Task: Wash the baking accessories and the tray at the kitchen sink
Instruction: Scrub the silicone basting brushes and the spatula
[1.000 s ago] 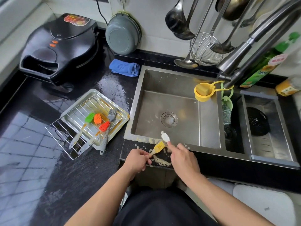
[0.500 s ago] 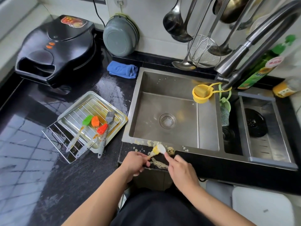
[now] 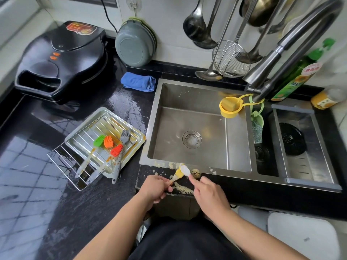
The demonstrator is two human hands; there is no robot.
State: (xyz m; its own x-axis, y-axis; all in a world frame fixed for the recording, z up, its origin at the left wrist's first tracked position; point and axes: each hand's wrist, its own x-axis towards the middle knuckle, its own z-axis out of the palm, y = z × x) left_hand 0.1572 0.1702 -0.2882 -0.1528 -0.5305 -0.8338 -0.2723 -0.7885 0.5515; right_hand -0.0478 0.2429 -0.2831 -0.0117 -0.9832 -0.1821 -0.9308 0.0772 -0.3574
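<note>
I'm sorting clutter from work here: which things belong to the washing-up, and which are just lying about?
Part of the job:
yellow brush, gripped by the left hand
right hand, scrubbing it with a white tool
four brushes on the rack
tray
sink

Lying about:
black grill
blue cloth
hanging ladles
oil bottle

Black stone counter (image 3: 37,194), surface wet and reflective. Steel sink (image 3: 238,147) set into its right half. Black electric griddle (image 3: 62,61) at the back left corner, lid closed. Folded blue cloth (image 3: 138,81) near the back edge, just beside the sink's back left corner. Metal tray (image 3: 139,136) left of the sink, askew, a wire rack (image 3: 62,162) lying in it and overhanging onto the counter. Yellowish foam (image 3: 183,188) on the front edge strip before the sink.
</note>
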